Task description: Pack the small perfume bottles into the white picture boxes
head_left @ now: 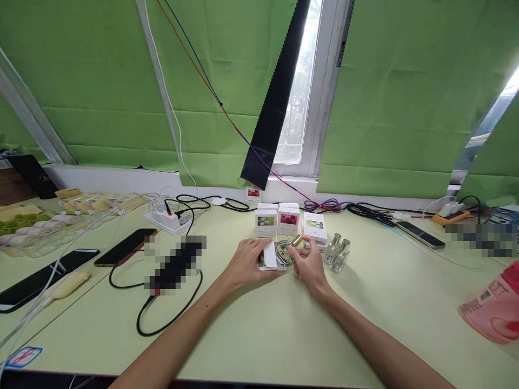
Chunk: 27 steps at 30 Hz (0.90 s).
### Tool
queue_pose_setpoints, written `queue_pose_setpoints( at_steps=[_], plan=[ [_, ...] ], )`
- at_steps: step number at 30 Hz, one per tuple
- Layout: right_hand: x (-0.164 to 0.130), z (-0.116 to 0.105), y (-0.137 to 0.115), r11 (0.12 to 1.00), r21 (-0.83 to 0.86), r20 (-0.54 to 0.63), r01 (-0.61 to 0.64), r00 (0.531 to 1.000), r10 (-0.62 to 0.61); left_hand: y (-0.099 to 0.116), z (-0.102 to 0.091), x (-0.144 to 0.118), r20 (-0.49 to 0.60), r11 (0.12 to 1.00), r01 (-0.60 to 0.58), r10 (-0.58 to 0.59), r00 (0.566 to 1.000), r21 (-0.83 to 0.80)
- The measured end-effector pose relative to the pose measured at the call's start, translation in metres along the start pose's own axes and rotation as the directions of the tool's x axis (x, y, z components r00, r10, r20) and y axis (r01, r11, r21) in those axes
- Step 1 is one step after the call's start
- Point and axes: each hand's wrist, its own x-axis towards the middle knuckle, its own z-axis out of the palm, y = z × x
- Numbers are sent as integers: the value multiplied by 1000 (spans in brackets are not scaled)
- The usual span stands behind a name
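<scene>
Resting on the pale green table (259, 335), the left hand (245, 263) curls loosely around a small open box (268, 256), its fingers on the box's near and top sides, flap raised. Just right of that box, the right hand (310, 265) pinches a perfume bottle (287, 252) with a gold cap (298, 240), the bottle lying at the box's mouth. Behind the box stand more small white boxes (288, 219) with flower pictures. Right of it, beyond the right hand, two clear bottles (337, 251) stand together. Well left of it lie a black cable (162, 302), phones (125, 247) and a power strip (168, 220).
</scene>
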Motion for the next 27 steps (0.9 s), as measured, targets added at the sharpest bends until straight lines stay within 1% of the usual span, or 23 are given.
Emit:
queue_pose_setpoints(
  at_steps=[4, 8, 14, 17, 21, 27],
  plan=[
    [0, 1, -1, 998, 45, -12, -40, 999, 40, 0, 3, -1, -19, 1000, 25, -25, 1000, -7],
    [1, 2, 1, 997, 69, -24, -46, 999, 48, 4, 6, -2, -21, 999, 30, -31, 999, -31],
    [2, 4, 6, 995, 95, -49, 1, 999, 4, 11, 10, -3, -26, 995, 54, -57, 998, -80],
    [2, 4, 6, 995, 95, -53, 22, 998, -17, 13, 11, -3, -25, 993, 59, -62, 998, -101],
    [1, 5, 4, 994, 101, -50, 34, 998, -29, 16, 11, -3, -19, 987, 95, -98, 995, -132],
    [-2, 7, 3, 998, 43, -59, 53, 997, -50, 22, 13, -2, -37, 981, 125, -132, 991, -150]
  ],
)
